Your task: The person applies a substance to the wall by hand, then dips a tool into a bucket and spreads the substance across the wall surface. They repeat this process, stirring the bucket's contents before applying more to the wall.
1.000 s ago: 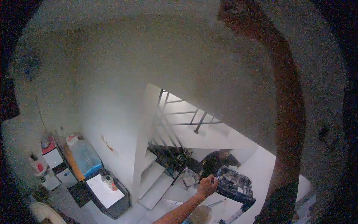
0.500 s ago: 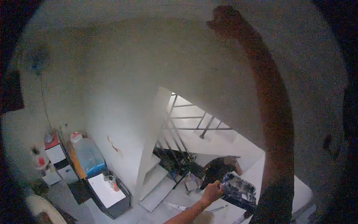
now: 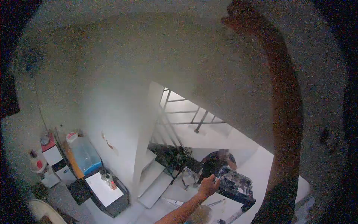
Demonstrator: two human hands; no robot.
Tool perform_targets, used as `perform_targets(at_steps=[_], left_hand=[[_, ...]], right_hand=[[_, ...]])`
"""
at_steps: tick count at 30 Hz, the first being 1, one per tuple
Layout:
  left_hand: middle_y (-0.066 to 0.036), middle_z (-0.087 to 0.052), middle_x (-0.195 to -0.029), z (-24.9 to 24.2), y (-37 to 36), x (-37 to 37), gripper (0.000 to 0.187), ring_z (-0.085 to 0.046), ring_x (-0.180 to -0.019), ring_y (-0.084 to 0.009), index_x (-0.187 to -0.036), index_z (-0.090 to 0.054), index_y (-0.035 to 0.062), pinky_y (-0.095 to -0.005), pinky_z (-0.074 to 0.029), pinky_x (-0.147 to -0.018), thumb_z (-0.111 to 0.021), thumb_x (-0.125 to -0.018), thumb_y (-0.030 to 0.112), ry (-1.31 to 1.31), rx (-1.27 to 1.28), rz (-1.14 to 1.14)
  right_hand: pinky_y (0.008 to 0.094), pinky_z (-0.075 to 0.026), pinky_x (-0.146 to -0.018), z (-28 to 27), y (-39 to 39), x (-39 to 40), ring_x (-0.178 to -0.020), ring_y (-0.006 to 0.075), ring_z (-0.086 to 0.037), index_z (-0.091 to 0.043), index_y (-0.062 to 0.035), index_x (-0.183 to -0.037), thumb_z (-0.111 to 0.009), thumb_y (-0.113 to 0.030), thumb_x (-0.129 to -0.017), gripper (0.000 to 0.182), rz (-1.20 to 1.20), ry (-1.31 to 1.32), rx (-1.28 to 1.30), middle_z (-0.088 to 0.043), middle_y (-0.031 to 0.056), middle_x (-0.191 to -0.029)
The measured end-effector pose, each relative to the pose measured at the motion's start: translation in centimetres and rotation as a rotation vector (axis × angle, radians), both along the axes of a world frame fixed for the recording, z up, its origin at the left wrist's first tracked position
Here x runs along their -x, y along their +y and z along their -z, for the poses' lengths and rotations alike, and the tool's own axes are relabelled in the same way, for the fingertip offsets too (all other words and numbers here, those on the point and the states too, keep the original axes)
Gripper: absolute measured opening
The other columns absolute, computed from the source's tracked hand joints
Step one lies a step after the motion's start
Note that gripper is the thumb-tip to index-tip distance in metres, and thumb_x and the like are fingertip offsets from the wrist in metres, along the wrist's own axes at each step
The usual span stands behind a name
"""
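Note:
My left hand is closed at the near edge of a dark, paint-spattered tray, held at chest height or lower. Pale smears and blotches cover the tray's surface. High up, my right hand reaches to the top of the wall, near the ceiling. Its fingers are curled. Dim light and grain hide what they hold, if anything. My right forearm runs down the right side of the view to a dark sleeve.
A sloped opening shows a stair railing, with white steps below. At lower left stand a blue-and-clear container, a dark cabinet with a white top holding bottles, and a fan by the wall. Dark clutter lies beside the steps.
My right hand has shifted up and to the right along the top of the wall. My left hand and the tray have moved slightly left and up in view. The whole view has shifted slightly.

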State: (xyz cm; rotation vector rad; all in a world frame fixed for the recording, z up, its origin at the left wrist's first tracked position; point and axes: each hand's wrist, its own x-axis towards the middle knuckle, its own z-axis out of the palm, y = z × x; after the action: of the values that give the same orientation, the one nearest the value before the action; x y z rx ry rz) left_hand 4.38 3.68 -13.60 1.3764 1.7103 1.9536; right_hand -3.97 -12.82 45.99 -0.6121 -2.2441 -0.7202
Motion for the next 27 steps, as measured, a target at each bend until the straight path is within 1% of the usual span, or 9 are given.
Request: perform_targets(at_steps=[2,5,10,13,17,20,21,24,27], left_hand=[[-0.027,-0.057,-0.062,-0.8,-0.4,0.2,0.027,-0.059,-0.061,-0.0462,-0.081,-0.056,0.0023,-0.0532,-0.047,-0.059,-0.056,-0.086,0.028,-0.004,0.009,-0.016],[-0.027,-0.057,-0.062,0.8,0.3,0.0,0.027,-0.059,-0.061,-0.0471,-0.081,-0.057,0.0024,-0.0532,-0.047,-0.059,-0.057,-0.086,0.029,0.090,-0.003,-0.070],[-0.027,-0.058,-0.063,-0.7,-1.1,0.3,0.026,-0.059,-0.061,-0.0465,-0.082,-0.058,0.0024,-0.0521,-0.048,-0.058,-0.057,-0.085,0.028,0.099,0.013,-0.114],[-0.026,-0.057,-0.061,0.4,-0.4,0.3,0.026,-0.060,-0.061,-0.0449,-0.082,-0.058,0.0011,-0.0517,-0.048,-0.058,-0.057,-0.086,0.027,0.106,-0.007,-0.111],[-0.026,-0.056,-0.060,2.0,0.5,0.6,0.027,-0.060,-0.062,-0.0444,-0.080,-0.056,-0.0002,-0.0519,-0.047,-0.058,-0.057,-0.087,0.026,0.247,-0.121,-0.130],[-0.027,-0.055,-0.059,-0.7,-1.4,1.0,0.027,-0.059,-0.062,-0.0448,-0.079,-0.055,-0.0006,-0.0517,-0.046,-0.057,-0.057,-0.087,0.025,0.086,-0.030,-0.034],[-0.027,-0.055,-0.059,-1.9,-2.5,0.9,0.028,-0.059,-0.062,-0.0448,-0.078,-0.054,-0.0007,-0.0515,-0.046,-0.057,-0.058,-0.086,0.026,-0.031,0.006,0.005],[-0.028,-0.054,-0.059,-2.1,-2.5,0.7,0.029,-0.059,-0.062,-0.0455,-0.078,-0.053,-0.0010,-0.0522,-0.046,-0.057,-0.058,-0.086,0.026,0.072,0.003,-0.100],[-0.028,-0.054,-0.059,-2.2,-3.1,0.6,0.028,-0.059,-0.062,-0.0459,-0.077,-0.053,-0.0012,-0.0524,-0.046,-0.056,-0.057,-0.086,0.025,0.066,-0.006,-0.119]], right_hand=[[0.0382,-0.052,-0.081,0.5,-1.0,-1.4,-0.092,0.0276,-0.062,-0.054,-0.0022,-0.120,-0.062,-0.033,-0.087,0.046,0.033,0.023,0.077,-0.052,0.0165,-0.121],[0.0404,-0.054,-0.075,0.9,0.2,-2.9,-0.088,0.0298,-0.064,-0.050,0.0027,-0.122,-0.061,-0.029,-0.087,0.048,-0.238,0.030,0.042,-0.058,0.0204,-0.109],[0.0461,-0.051,-0.081,-0.7,11.0,-0.4,-0.086,0.0371,-0.064,-0.063,-0.0032,-0.097,-0.067,-0.037,-0.083,0.036,-0.678,-0.083,-0.383,-0.066,0.0180,-0.089],[0.0454,-0.051,-0.082,1.5,12.2,1.0,-0.087,0.0390,-0.063,-0.062,-0.0036,-0.102,-0.064,-0.032,-0.085,0.033,-0.431,-0.092,-0.578,-0.065,0.0186,-0.090],[0.0462,-0.051,-0.083,5.6,11.7,2.3,-0.088,0.0384,-0.063,-0.061,-0.0035,-0.109,-0.064,-0.030,-0.085,0.036,-0.358,-0.086,-0.552,-0.066,0.0185,-0.094],[0.0470,-0.051,-0.084,8.8,12.4,2.9,-0.087,0.0384,-0.063,-0.061,-0.0004,-0.106,-0.063,-0.029,-0.084,0.036,-0.449,-0.002,-0.529,-0.065,0.0213,-0.093],[0.0471,-0.052,-0.082,11.0,10.0,2.9,-0.085,0.0385,-0.064,-0.061,0.0009,-0.102,-0.062,-0.029,-0.082,0.035,-0.325,-0.095,-0.382,-0.065,0.0226,-0.090],[0.0476,-0.054,-0.074,16.0,6.3,3.6,-0.075,0.0386,-0.065,-0.061,0.0021,-0.089,-0.061,-0.026,-0.078,0.030,-0.206,-0.412,-0.182,-0.064,0.0245,-0.079],[0.0483,-0.055,-0.073,17.3,4.6,3.3,-0.076,0.0358,-0.067,-0.065,0.0009,-0.082,-0.061,-0.026,-0.079,0.028,-0.252,-0.412,-0.154,-0.066,0.0239,-0.082]])
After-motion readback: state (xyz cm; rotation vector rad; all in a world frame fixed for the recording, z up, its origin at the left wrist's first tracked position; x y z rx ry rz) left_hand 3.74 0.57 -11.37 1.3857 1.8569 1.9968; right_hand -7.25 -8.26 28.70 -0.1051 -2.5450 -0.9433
